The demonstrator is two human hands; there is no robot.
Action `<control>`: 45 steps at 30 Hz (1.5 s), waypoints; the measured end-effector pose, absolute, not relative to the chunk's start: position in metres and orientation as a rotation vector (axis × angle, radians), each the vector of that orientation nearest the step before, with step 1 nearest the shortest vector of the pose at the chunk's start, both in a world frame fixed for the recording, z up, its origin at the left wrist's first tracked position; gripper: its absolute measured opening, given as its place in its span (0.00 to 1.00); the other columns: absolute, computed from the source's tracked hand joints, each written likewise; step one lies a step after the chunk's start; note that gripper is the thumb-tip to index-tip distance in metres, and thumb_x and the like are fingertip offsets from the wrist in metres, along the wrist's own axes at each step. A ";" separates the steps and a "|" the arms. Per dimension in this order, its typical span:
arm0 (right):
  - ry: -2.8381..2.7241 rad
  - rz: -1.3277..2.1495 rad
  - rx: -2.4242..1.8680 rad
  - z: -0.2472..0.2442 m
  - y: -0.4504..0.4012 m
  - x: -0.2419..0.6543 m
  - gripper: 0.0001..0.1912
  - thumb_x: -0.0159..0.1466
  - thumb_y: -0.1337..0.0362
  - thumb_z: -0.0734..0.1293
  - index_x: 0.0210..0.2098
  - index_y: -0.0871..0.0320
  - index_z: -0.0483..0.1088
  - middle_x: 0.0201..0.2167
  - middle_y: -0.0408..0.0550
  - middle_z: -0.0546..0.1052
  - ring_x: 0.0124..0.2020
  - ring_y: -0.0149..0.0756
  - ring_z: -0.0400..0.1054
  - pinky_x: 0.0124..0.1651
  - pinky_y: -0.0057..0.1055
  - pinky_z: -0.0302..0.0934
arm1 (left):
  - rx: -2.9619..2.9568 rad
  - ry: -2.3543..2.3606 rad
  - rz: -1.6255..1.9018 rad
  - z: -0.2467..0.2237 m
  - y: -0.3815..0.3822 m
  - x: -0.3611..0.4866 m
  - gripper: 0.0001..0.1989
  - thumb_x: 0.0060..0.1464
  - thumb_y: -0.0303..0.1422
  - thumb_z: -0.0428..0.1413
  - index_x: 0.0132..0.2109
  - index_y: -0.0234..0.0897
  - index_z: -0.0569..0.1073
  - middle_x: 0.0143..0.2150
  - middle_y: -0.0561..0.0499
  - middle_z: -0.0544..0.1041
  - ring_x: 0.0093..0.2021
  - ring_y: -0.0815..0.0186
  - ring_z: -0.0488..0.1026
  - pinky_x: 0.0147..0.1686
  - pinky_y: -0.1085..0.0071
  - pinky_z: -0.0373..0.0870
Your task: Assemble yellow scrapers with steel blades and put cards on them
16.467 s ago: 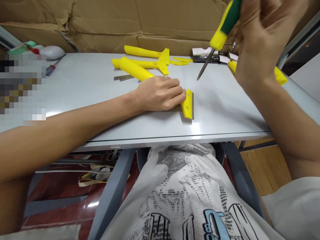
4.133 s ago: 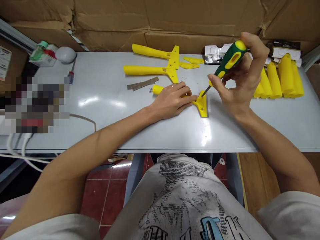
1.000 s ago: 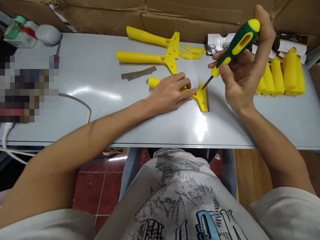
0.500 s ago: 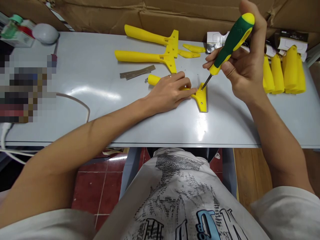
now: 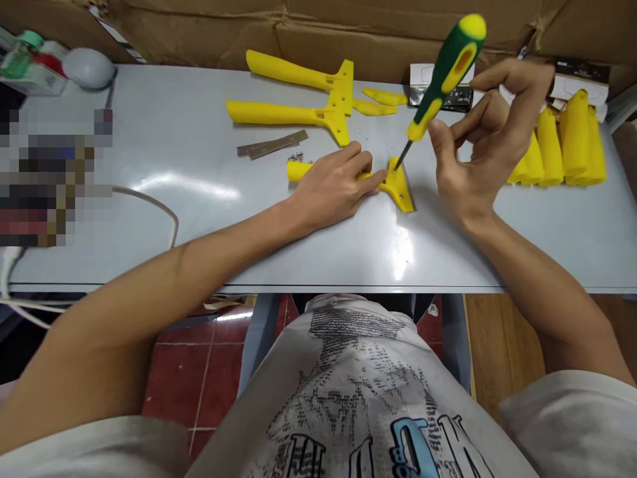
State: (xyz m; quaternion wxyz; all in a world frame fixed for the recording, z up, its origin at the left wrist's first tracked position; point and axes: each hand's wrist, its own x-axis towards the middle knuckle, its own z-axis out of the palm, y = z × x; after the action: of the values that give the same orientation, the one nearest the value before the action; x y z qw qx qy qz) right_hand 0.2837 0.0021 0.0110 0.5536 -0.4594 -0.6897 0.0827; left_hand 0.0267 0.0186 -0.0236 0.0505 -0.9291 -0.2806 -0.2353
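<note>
My left hand (image 5: 338, 182) is closed over the handle of a yellow scraper (image 5: 397, 184) and presses it on the grey table. The tip of a green and yellow screwdriver (image 5: 444, 73) stands in a screw hole on the scraper's head, its handle leaning up to the right. Just right of the screwdriver, my right hand (image 5: 485, 136) has its fingers apart and curved, with a gap between them and the handle. Small screws (image 5: 298, 157) lie behind the scraper's handle end.
Two yellow scrapers (image 5: 279, 113) and metal blades (image 5: 273, 145) lie farther back, near two small yellow pieces (image 5: 385, 96). Several yellow handles (image 5: 576, 136) stand at the right. A white cable (image 5: 149, 199) and a white rounded object (image 5: 88, 68) are at the left.
My right hand has let go of the screwdriver and opened beside it. The screwdriver stands more upright and a little farther left, and the scraper's head has turned slightly.
</note>
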 end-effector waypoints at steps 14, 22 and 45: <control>-1.917 -0.042 -1.421 0.027 0.021 0.318 0.24 0.78 0.64 0.66 0.71 0.55 0.76 0.54 0.59 0.78 0.54 0.50 0.78 0.60 0.49 0.75 | -2.776 -0.683 -0.744 -0.026 0.027 0.025 0.19 0.86 0.45 0.49 0.66 0.49 0.82 0.50 0.43 0.83 0.54 0.52 0.79 0.44 0.60 0.74; -2.114 0.040 -1.831 0.011 0.032 0.318 0.29 0.83 0.46 0.62 0.72 0.53 0.80 0.47 0.61 0.87 0.50 0.60 0.81 0.60 0.58 0.73 | -2.718 -0.530 -0.831 -0.021 0.025 0.030 0.15 0.85 0.39 0.53 0.62 0.40 0.82 0.49 0.45 0.85 0.50 0.56 0.80 0.47 0.59 0.76; -1.072 1.070 -1.176 0.036 0.046 0.341 0.41 0.40 0.39 0.91 0.46 0.54 0.83 0.29 0.43 0.83 0.28 0.34 0.75 0.32 0.32 0.71 | -2.476 -0.200 -0.615 0.050 0.111 0.111 0.20 0.81 0.24 0.47 0.61 0.39 0.84 0.46 0.41 0.87 0.49 0.56 0.82 0.43 0.62 0.67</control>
State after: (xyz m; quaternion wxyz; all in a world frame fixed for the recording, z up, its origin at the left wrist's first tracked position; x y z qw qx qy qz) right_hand 0.3408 0.0456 0.0360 0.5745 -0.5020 -0.4574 0.4568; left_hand 0.1106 0.1109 0.0497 0.2873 -0.9268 -0.0749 -0.2302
